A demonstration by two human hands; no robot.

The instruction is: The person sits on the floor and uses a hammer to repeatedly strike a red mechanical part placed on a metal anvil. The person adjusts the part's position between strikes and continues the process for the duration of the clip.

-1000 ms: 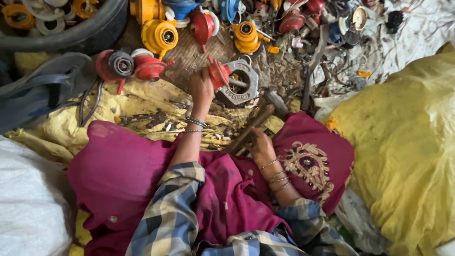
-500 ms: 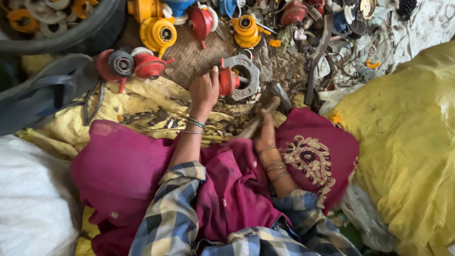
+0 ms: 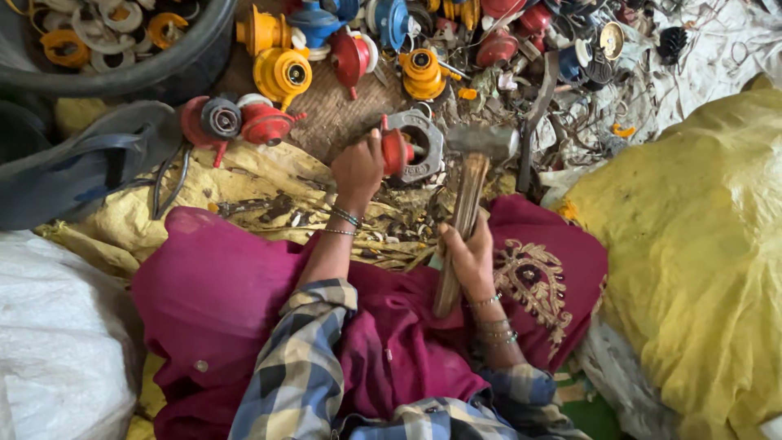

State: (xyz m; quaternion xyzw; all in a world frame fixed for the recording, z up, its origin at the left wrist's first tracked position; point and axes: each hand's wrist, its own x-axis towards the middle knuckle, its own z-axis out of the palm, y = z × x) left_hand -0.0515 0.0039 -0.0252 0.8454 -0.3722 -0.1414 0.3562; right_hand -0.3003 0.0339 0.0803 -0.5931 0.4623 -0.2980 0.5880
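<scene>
Red round metal regulator body [image 3: 397, 151] sits pinched in our left hand [image 3: 358, 169], pressed against a grey metal ring plate [image 3: 419, 145]. Our right hand [image 3: 470, 259] grips the wooden-handled hammer [image 3: 466, 204]; its steel head hangs just right of the red piece, handle pointing back toward us.

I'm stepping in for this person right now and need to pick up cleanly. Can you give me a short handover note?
Left hand: closed on a red regulator-like part, holding it against the grey metal ring on the woven mat.
Right hand: gripping the wooden handle of the hammer, its head raised beside the ring.
Done: cannot tell; the red part looks whole.
Left: the red part is yet to be struck. More red and yellow parts lie beyond, and others fill the black tub.
</scene>
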